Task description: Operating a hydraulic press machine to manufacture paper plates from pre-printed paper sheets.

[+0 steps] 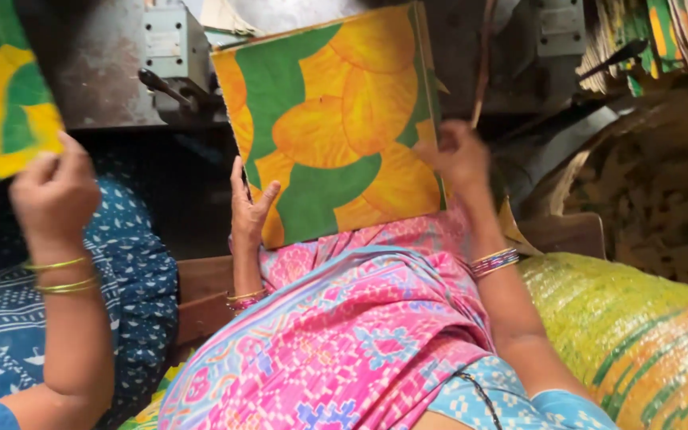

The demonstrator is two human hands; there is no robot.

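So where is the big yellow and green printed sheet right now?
In the head view the printed sheet stands upright at top centre, over the pink-clad lap, held at its edges by the left hand and the right hand, with grey machinery behind it.

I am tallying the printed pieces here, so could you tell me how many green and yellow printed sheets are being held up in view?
2. One printed sheet is held at centre by the left hand and right hand; a second sheet is at upper left in a co-worker's hand. Stacks at upper right may hold more.
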